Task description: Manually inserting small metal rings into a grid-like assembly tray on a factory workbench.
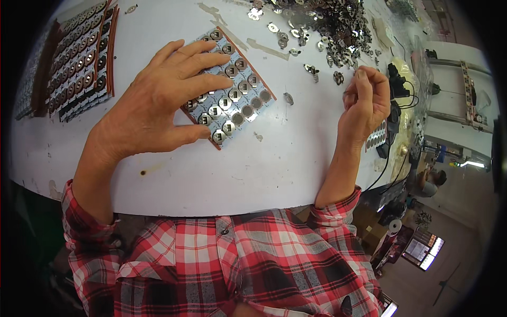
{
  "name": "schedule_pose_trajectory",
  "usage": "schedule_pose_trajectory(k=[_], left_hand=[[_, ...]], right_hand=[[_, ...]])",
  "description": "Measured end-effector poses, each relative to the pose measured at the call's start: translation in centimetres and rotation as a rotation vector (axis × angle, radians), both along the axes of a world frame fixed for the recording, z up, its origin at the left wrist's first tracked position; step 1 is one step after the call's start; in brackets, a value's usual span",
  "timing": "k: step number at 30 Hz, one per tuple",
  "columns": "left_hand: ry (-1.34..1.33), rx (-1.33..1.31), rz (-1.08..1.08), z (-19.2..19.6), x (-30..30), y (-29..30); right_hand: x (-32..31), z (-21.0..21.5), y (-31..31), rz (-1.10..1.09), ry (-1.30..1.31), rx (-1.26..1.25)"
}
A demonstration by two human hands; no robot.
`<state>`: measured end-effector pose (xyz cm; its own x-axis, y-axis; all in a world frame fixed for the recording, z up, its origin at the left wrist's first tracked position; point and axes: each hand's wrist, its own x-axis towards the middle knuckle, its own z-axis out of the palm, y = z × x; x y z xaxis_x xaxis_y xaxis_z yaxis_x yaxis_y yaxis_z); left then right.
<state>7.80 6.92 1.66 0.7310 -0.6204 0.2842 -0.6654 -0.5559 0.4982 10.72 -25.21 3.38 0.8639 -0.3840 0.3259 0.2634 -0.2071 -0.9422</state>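
Observation:
My left hand [153,98] lies with fingers spread over a light-blue circuit board panel [244,120], its fingertips and thumb resting on it. Rows of round silver coin-cell clips [234,95] fill much of the panel, and several bare round grey pads [247,111] show along its lower right side. Off to the right, my right hand [367,100] is raised beside the pile of loose metal clips [343,31], thumb and fingers pinched together. Whatever sits between those fingertips is too small or hidden to make out.
Stacked panels with clips [79,63] stand at the far left. Stray clips [311,70] lie between the pile and the panel, with one single clip [288,98] near the panel's right corner. Black plugs and cables [400,87] and another small panel [376,136] are beyond my right wrist.

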Motion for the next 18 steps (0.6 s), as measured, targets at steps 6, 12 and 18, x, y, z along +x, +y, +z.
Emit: schedule_pose_trajectory(k=[6, 12, 18], left_hand=[[0.025, 0.02, -0.015, 0.4, 0.2, 0.1], [0.034, 0.046, -0.019, 0.2, 0.2, 0.3], [-0.035, -0.035, -0.008, 0.3, 0.2, 0.1]], right_hand=[[-0.2, -0.7, -0.1, 0.117, 0.044, -0.2], [0.2, -2.2, -0.4, 0.224, 0.148, -0.922], [-0.5, -0.6, 0.3, 0.363, 0.232, -0.116]])
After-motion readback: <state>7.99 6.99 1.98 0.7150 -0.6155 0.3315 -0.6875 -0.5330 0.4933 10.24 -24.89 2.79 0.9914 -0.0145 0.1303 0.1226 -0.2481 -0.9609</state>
